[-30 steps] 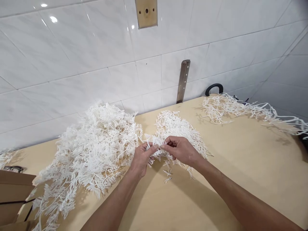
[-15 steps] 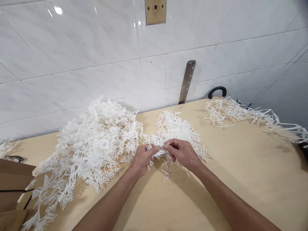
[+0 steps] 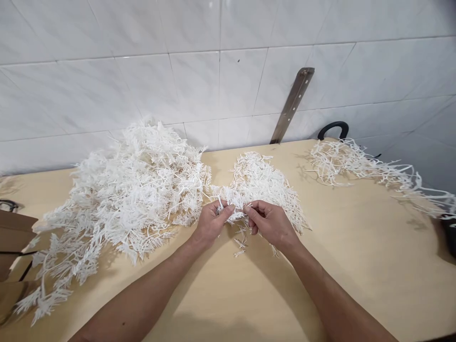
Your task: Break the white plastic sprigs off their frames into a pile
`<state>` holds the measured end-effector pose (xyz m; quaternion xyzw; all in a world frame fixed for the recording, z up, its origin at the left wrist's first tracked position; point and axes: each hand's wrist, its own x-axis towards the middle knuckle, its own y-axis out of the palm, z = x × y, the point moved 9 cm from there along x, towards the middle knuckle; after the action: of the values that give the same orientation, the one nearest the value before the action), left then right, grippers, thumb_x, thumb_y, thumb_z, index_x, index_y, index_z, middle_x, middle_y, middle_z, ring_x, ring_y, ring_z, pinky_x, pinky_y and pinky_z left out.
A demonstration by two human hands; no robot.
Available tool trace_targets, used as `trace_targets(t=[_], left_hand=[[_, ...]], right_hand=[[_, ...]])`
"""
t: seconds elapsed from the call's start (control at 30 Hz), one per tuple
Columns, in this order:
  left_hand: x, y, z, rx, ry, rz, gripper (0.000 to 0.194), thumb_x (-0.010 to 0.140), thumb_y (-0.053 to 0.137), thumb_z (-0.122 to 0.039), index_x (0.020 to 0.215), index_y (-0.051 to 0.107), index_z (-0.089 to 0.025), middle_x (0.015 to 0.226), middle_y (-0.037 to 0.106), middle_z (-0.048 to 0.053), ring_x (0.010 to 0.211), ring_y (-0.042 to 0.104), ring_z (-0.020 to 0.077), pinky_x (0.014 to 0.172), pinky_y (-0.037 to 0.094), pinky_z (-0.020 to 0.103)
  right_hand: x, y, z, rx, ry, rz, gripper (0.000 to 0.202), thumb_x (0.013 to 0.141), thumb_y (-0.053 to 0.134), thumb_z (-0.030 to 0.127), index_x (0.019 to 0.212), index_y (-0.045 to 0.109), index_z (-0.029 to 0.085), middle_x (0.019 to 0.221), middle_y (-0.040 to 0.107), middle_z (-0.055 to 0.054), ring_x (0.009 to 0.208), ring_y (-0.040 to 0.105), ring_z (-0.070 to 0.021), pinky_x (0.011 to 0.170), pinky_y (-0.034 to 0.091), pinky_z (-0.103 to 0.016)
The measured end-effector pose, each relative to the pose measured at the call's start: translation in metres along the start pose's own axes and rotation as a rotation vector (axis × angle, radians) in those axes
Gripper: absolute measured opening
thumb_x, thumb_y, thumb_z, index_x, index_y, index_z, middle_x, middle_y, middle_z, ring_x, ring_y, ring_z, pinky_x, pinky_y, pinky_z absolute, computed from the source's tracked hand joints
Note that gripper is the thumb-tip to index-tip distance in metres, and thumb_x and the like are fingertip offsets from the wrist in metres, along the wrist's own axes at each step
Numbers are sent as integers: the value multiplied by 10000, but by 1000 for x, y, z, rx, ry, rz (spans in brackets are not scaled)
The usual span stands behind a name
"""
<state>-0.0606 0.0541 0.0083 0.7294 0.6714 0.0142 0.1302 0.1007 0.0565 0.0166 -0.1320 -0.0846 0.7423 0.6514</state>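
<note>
My left hand (image 3: 213,222) is closed, thumb over fingers, on a white plastic sprig (image 3: 223,194) with thin needle-like tips. Just right of it, my right hand (image 3: 268,221) pinches small white pieces between thumb and forefinger; a gap parts the two hands. Behind the right hand spreads a heap of short loose white pieces (image 3: 267,183). A few bits (image 3: 241,244) lie on the wooden table below the hands. To the left rises a large pile of white branched plastic sprigs (image 3: 138,185).
Bare white stems (image 3: 359,164) lie at the right, near a black curved handle (image 3: 333,127). A metal strip (image 3: 292,105) leans on the tiled wall behind the table (image 3: 356,247). A cardboard box (image 3: 16,237) stands at the left edge.
My hands have drawn slightly apart, the right one pulling away from the left with small white pieces in its fingertips. The camera view has tilted down a little.
</note>
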Motion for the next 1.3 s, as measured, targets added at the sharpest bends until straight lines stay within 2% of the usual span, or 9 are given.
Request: trace_targets(t=[0.07, 0.13, 0.27, 0.37, 0.43, 0.77, 1.0, 1.17, 1.3], left_hand=[[-1, 1, -2, -9, 15, 0, 307, 708, 785, -421, 680, 606, -173, 593, 479, -43, 528, 374, 78, 537, 313, 221], [-3, 2, -4, -20, 18, 13, 276, 709, 782, -411, 712, 637, -176, 624, 539, -23, 563, 446, 101, 574, 359, 235], [-6, 12, -13, 29, 79, 115, 270, 767, 724, -417, 864, 702, -166, 789, 663, 45, 707, 573, 176, 686, 437, 292], [-6, 8, -20, 152, 154, 79, 246, 779, 716, -394, 812, 686, -152, 742, 645, 38, 684, 556, 167, 677, 428, 285], [-4, 3, -19, 201, 157, 31, 244, 774, 717, -386, 745, 660, -150, 684, 617, 21, 647, 533, 151, 657, 417, 274], [-1, -6, -15, 196, 132, -56, 319, 774, 687, -404, 613, 558, -161, 556, 493, -30, 555, 442, 104, 590, 375, 239], [-2, -3, -15, 255, 101, -58, 289, 762, 691, -383, 601, 608, -157, 588, 613, 16, 595, 553, 146, 634, 426, 268], [0, -5, -11, 175, 106, -47, 292, 774, 686, -391, 622, 592, -160, 605, 633, 21, 598, 561, 143, 646, 442, 266], [0, -6, -8, 157, 82, -46, 288, 779, 687, -387, 638, 569, -165, 606, 650, 25, 552, 535, 125, 597, 425, 249]], right_hand=[[-1, 3, 1, -7, -8, 7, 386, 863, 585, 563, 753, 605, 194, 605, 613, 11, 477, 572, -122, 512, 477, -249], [-1, 7, 1, 16, -8, 20, 369, 872, 576, 546, 755, 591, 197, 609, 610, 14, 478, 575, -123, 515, 484, -249], [0, 14, 0, 92, 18, 38, 329, 888, 561, 509, 789, 581, 196, 596, 601, 21, 469, 578, -126, 507, 486, -250], [0, 18, 0, 142, 20, 61, 320, 889, 566, 499, 791, 568, 194, 596, 595, 22, 466, 577, -126, 497, 481, -249], [-1, 20, 0, 168, 14, 84, 323, 891, 570, 500, 790, 560, 194, 599, 592, 24, 463, 573, -124, 493, 478, -249], [-3, 33, -8, 286, 24, 190, 332, 909, 566, 496, 772, 555, 194, 583, 585, 27, 453, 558, -115, 483, 459, -244], [-4, 35, -8, 276, 43, 195, 357, 904, 571, 496, 721, 538, 191, 583, 587, 26, 452, 556, -109, 469, 459, -232], [-4, 38, -11, 326, 63, 206, 397, 892, 568, 546, 729, 556, 183, 573, 588, 21, 444, 547, -108, 470, 463, -234], [-5, 41, -10, 399, 83, 233, 427, 900, 536, 578, 744, 567, 181, 573, 586, 16, 452, 543, -115, 468, 475, -245]])
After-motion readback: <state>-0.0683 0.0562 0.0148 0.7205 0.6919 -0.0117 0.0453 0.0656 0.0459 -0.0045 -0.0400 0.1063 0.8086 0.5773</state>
